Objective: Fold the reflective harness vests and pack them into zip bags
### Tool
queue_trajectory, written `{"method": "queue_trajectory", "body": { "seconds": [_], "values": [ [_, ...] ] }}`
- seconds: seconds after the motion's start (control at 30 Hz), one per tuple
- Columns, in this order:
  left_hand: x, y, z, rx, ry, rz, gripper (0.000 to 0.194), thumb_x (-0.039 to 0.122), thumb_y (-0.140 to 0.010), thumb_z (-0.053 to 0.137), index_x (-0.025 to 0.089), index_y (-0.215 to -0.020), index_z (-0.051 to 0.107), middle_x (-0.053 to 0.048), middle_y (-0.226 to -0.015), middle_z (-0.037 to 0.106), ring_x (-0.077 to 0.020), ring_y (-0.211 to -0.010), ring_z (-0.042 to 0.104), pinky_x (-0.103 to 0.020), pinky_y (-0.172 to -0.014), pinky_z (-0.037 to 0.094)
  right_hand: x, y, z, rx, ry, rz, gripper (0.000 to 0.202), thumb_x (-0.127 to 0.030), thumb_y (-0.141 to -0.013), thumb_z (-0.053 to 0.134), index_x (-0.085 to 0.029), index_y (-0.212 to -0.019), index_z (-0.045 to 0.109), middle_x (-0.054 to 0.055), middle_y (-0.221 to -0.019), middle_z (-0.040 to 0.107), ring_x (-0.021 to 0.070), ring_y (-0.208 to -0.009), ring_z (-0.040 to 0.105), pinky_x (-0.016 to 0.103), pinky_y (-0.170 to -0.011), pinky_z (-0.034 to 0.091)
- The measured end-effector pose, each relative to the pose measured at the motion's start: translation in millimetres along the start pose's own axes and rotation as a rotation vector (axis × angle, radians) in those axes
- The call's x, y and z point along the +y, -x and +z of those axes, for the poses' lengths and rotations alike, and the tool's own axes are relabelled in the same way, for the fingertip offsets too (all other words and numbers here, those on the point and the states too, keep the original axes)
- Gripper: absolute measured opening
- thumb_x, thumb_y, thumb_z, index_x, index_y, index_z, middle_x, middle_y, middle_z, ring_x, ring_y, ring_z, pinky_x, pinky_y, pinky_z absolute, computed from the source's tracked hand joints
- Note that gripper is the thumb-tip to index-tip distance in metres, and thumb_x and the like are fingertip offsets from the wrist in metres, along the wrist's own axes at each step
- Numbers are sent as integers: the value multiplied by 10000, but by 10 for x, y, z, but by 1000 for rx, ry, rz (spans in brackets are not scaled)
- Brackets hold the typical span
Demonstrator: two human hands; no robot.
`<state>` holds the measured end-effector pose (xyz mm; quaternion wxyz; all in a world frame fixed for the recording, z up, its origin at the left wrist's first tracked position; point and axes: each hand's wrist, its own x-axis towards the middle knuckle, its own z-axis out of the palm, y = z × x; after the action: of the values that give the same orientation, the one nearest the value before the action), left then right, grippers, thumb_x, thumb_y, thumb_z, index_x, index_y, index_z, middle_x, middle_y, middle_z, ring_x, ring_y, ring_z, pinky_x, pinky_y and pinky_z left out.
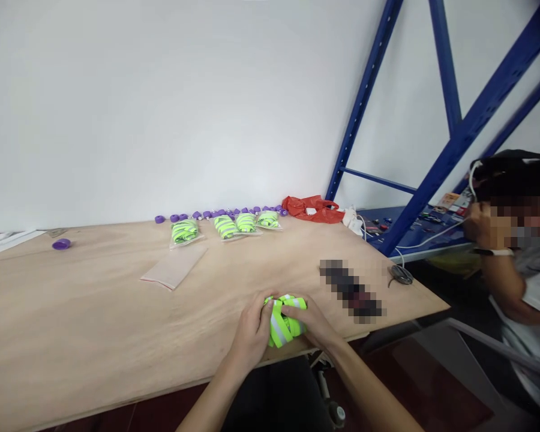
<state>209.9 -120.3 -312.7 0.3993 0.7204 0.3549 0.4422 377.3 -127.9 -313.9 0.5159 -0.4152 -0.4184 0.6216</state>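
A bundle of neon yellow-green straps with silver stripes [279, 327] is held at the table's front edge. My left hand [254, 327] wraps its left side, thumb on top. From the right, my right hand [311, 319] grips the same bundle, its thumb pressed on the folds. Beyond them on the wooden table lies a flat clear bag with a red seal line [174, 269]. Farther back sit several clear bags holding similar neon bundles, one at the left [184, 231] and one at the right [269, 220].
Several purple rolls [159, 219] line the wall, and a purple ring [62, 244] lies left. A red plastic bag [312, 209], a blurred dark object [351, 288] and a coiled cable [401, 275] are to the right. Beside the blue rack [436, 162] a person [522, 276] sits.
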Motion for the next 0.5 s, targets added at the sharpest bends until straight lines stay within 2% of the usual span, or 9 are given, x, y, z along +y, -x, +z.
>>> {"method": "queue_trajectory", "body": {
  "seconds": [0.07, 0.2, 0.3, 0.37, 0.43, 0.5],
  "values": [
    [39, -27, 2, 13, -38, 32, 404, 405, -1053, 350, 171, -1189, 650, -118, -1184, 636, -214, -1118, 592, -352, -978, 469, -21, 36, 48, 15, -82, -4, 387, -381, -606, 892, -164, -844, 679, 1, -783, 656, 154, -723, 595, 263, -674, 490],
    [64, -104, -26, 5, -57, 74, 490, 414, -1062, 298, 175, -1185, 708, -124, -1251, 604, -229, -1275, 512, -374, -1060, 441, 52, 68, 132, -22, -176, -21, 453, -345, -569, 908, -193, -926, 675, 1, -836, 677, 166, -755, 626, 276, -696, 526],
    [40, -155, -68, -9, -97, 49, 487, 415, -1058, 313, 177, -1224, 704, -115, -1369, 562, -234, -1361, 456, -382, -1100, 423, 168, 58, 181, 53, -131, -96, 524, -331, -549, 915, -209, -1003, 684, 11, -893, 713, 189, -813, 660, 289, -724, 549],
    [22, -173, -104, -32, -159, 38, 461, 397, -1050, 335, 185, -1310, 651, -103, -1467, 490, -233, -1390, 431, -384, -1134, 394, 225, 53, 214, 108, -90, -153, 646, -338, -575, 902, -228, -1166, 668, 34, -1024, 735, 209, -901, 681, 318, -789, 564],
    [16, -178, -146, -61, -197, 16, 471, 371, -1040, 347, 195, -1436, 531, -102, -1522, 431, -232, -1392, 427, -398, -1159, 364, 240, 54, 246, 123, -36, -177, 738, -339, -613, 883, -246, -1299, 626, 53, -1155, 728, 223, -985, 688, 348, -852, 568],
    [26, -175, -195, -80, -194, -23, 531, 354, -1028, 356, 186, -1532, 375, -126, -1535, 406, -239, -1379, 435, -424, -1166, 350, 218, 59, 272, 109, 32, -186, 702, -338, -643, 865, -251, -1303, 644, 66, -1230, 715, 241, -1062, 683, 376, -907, 564]
  ]
}}
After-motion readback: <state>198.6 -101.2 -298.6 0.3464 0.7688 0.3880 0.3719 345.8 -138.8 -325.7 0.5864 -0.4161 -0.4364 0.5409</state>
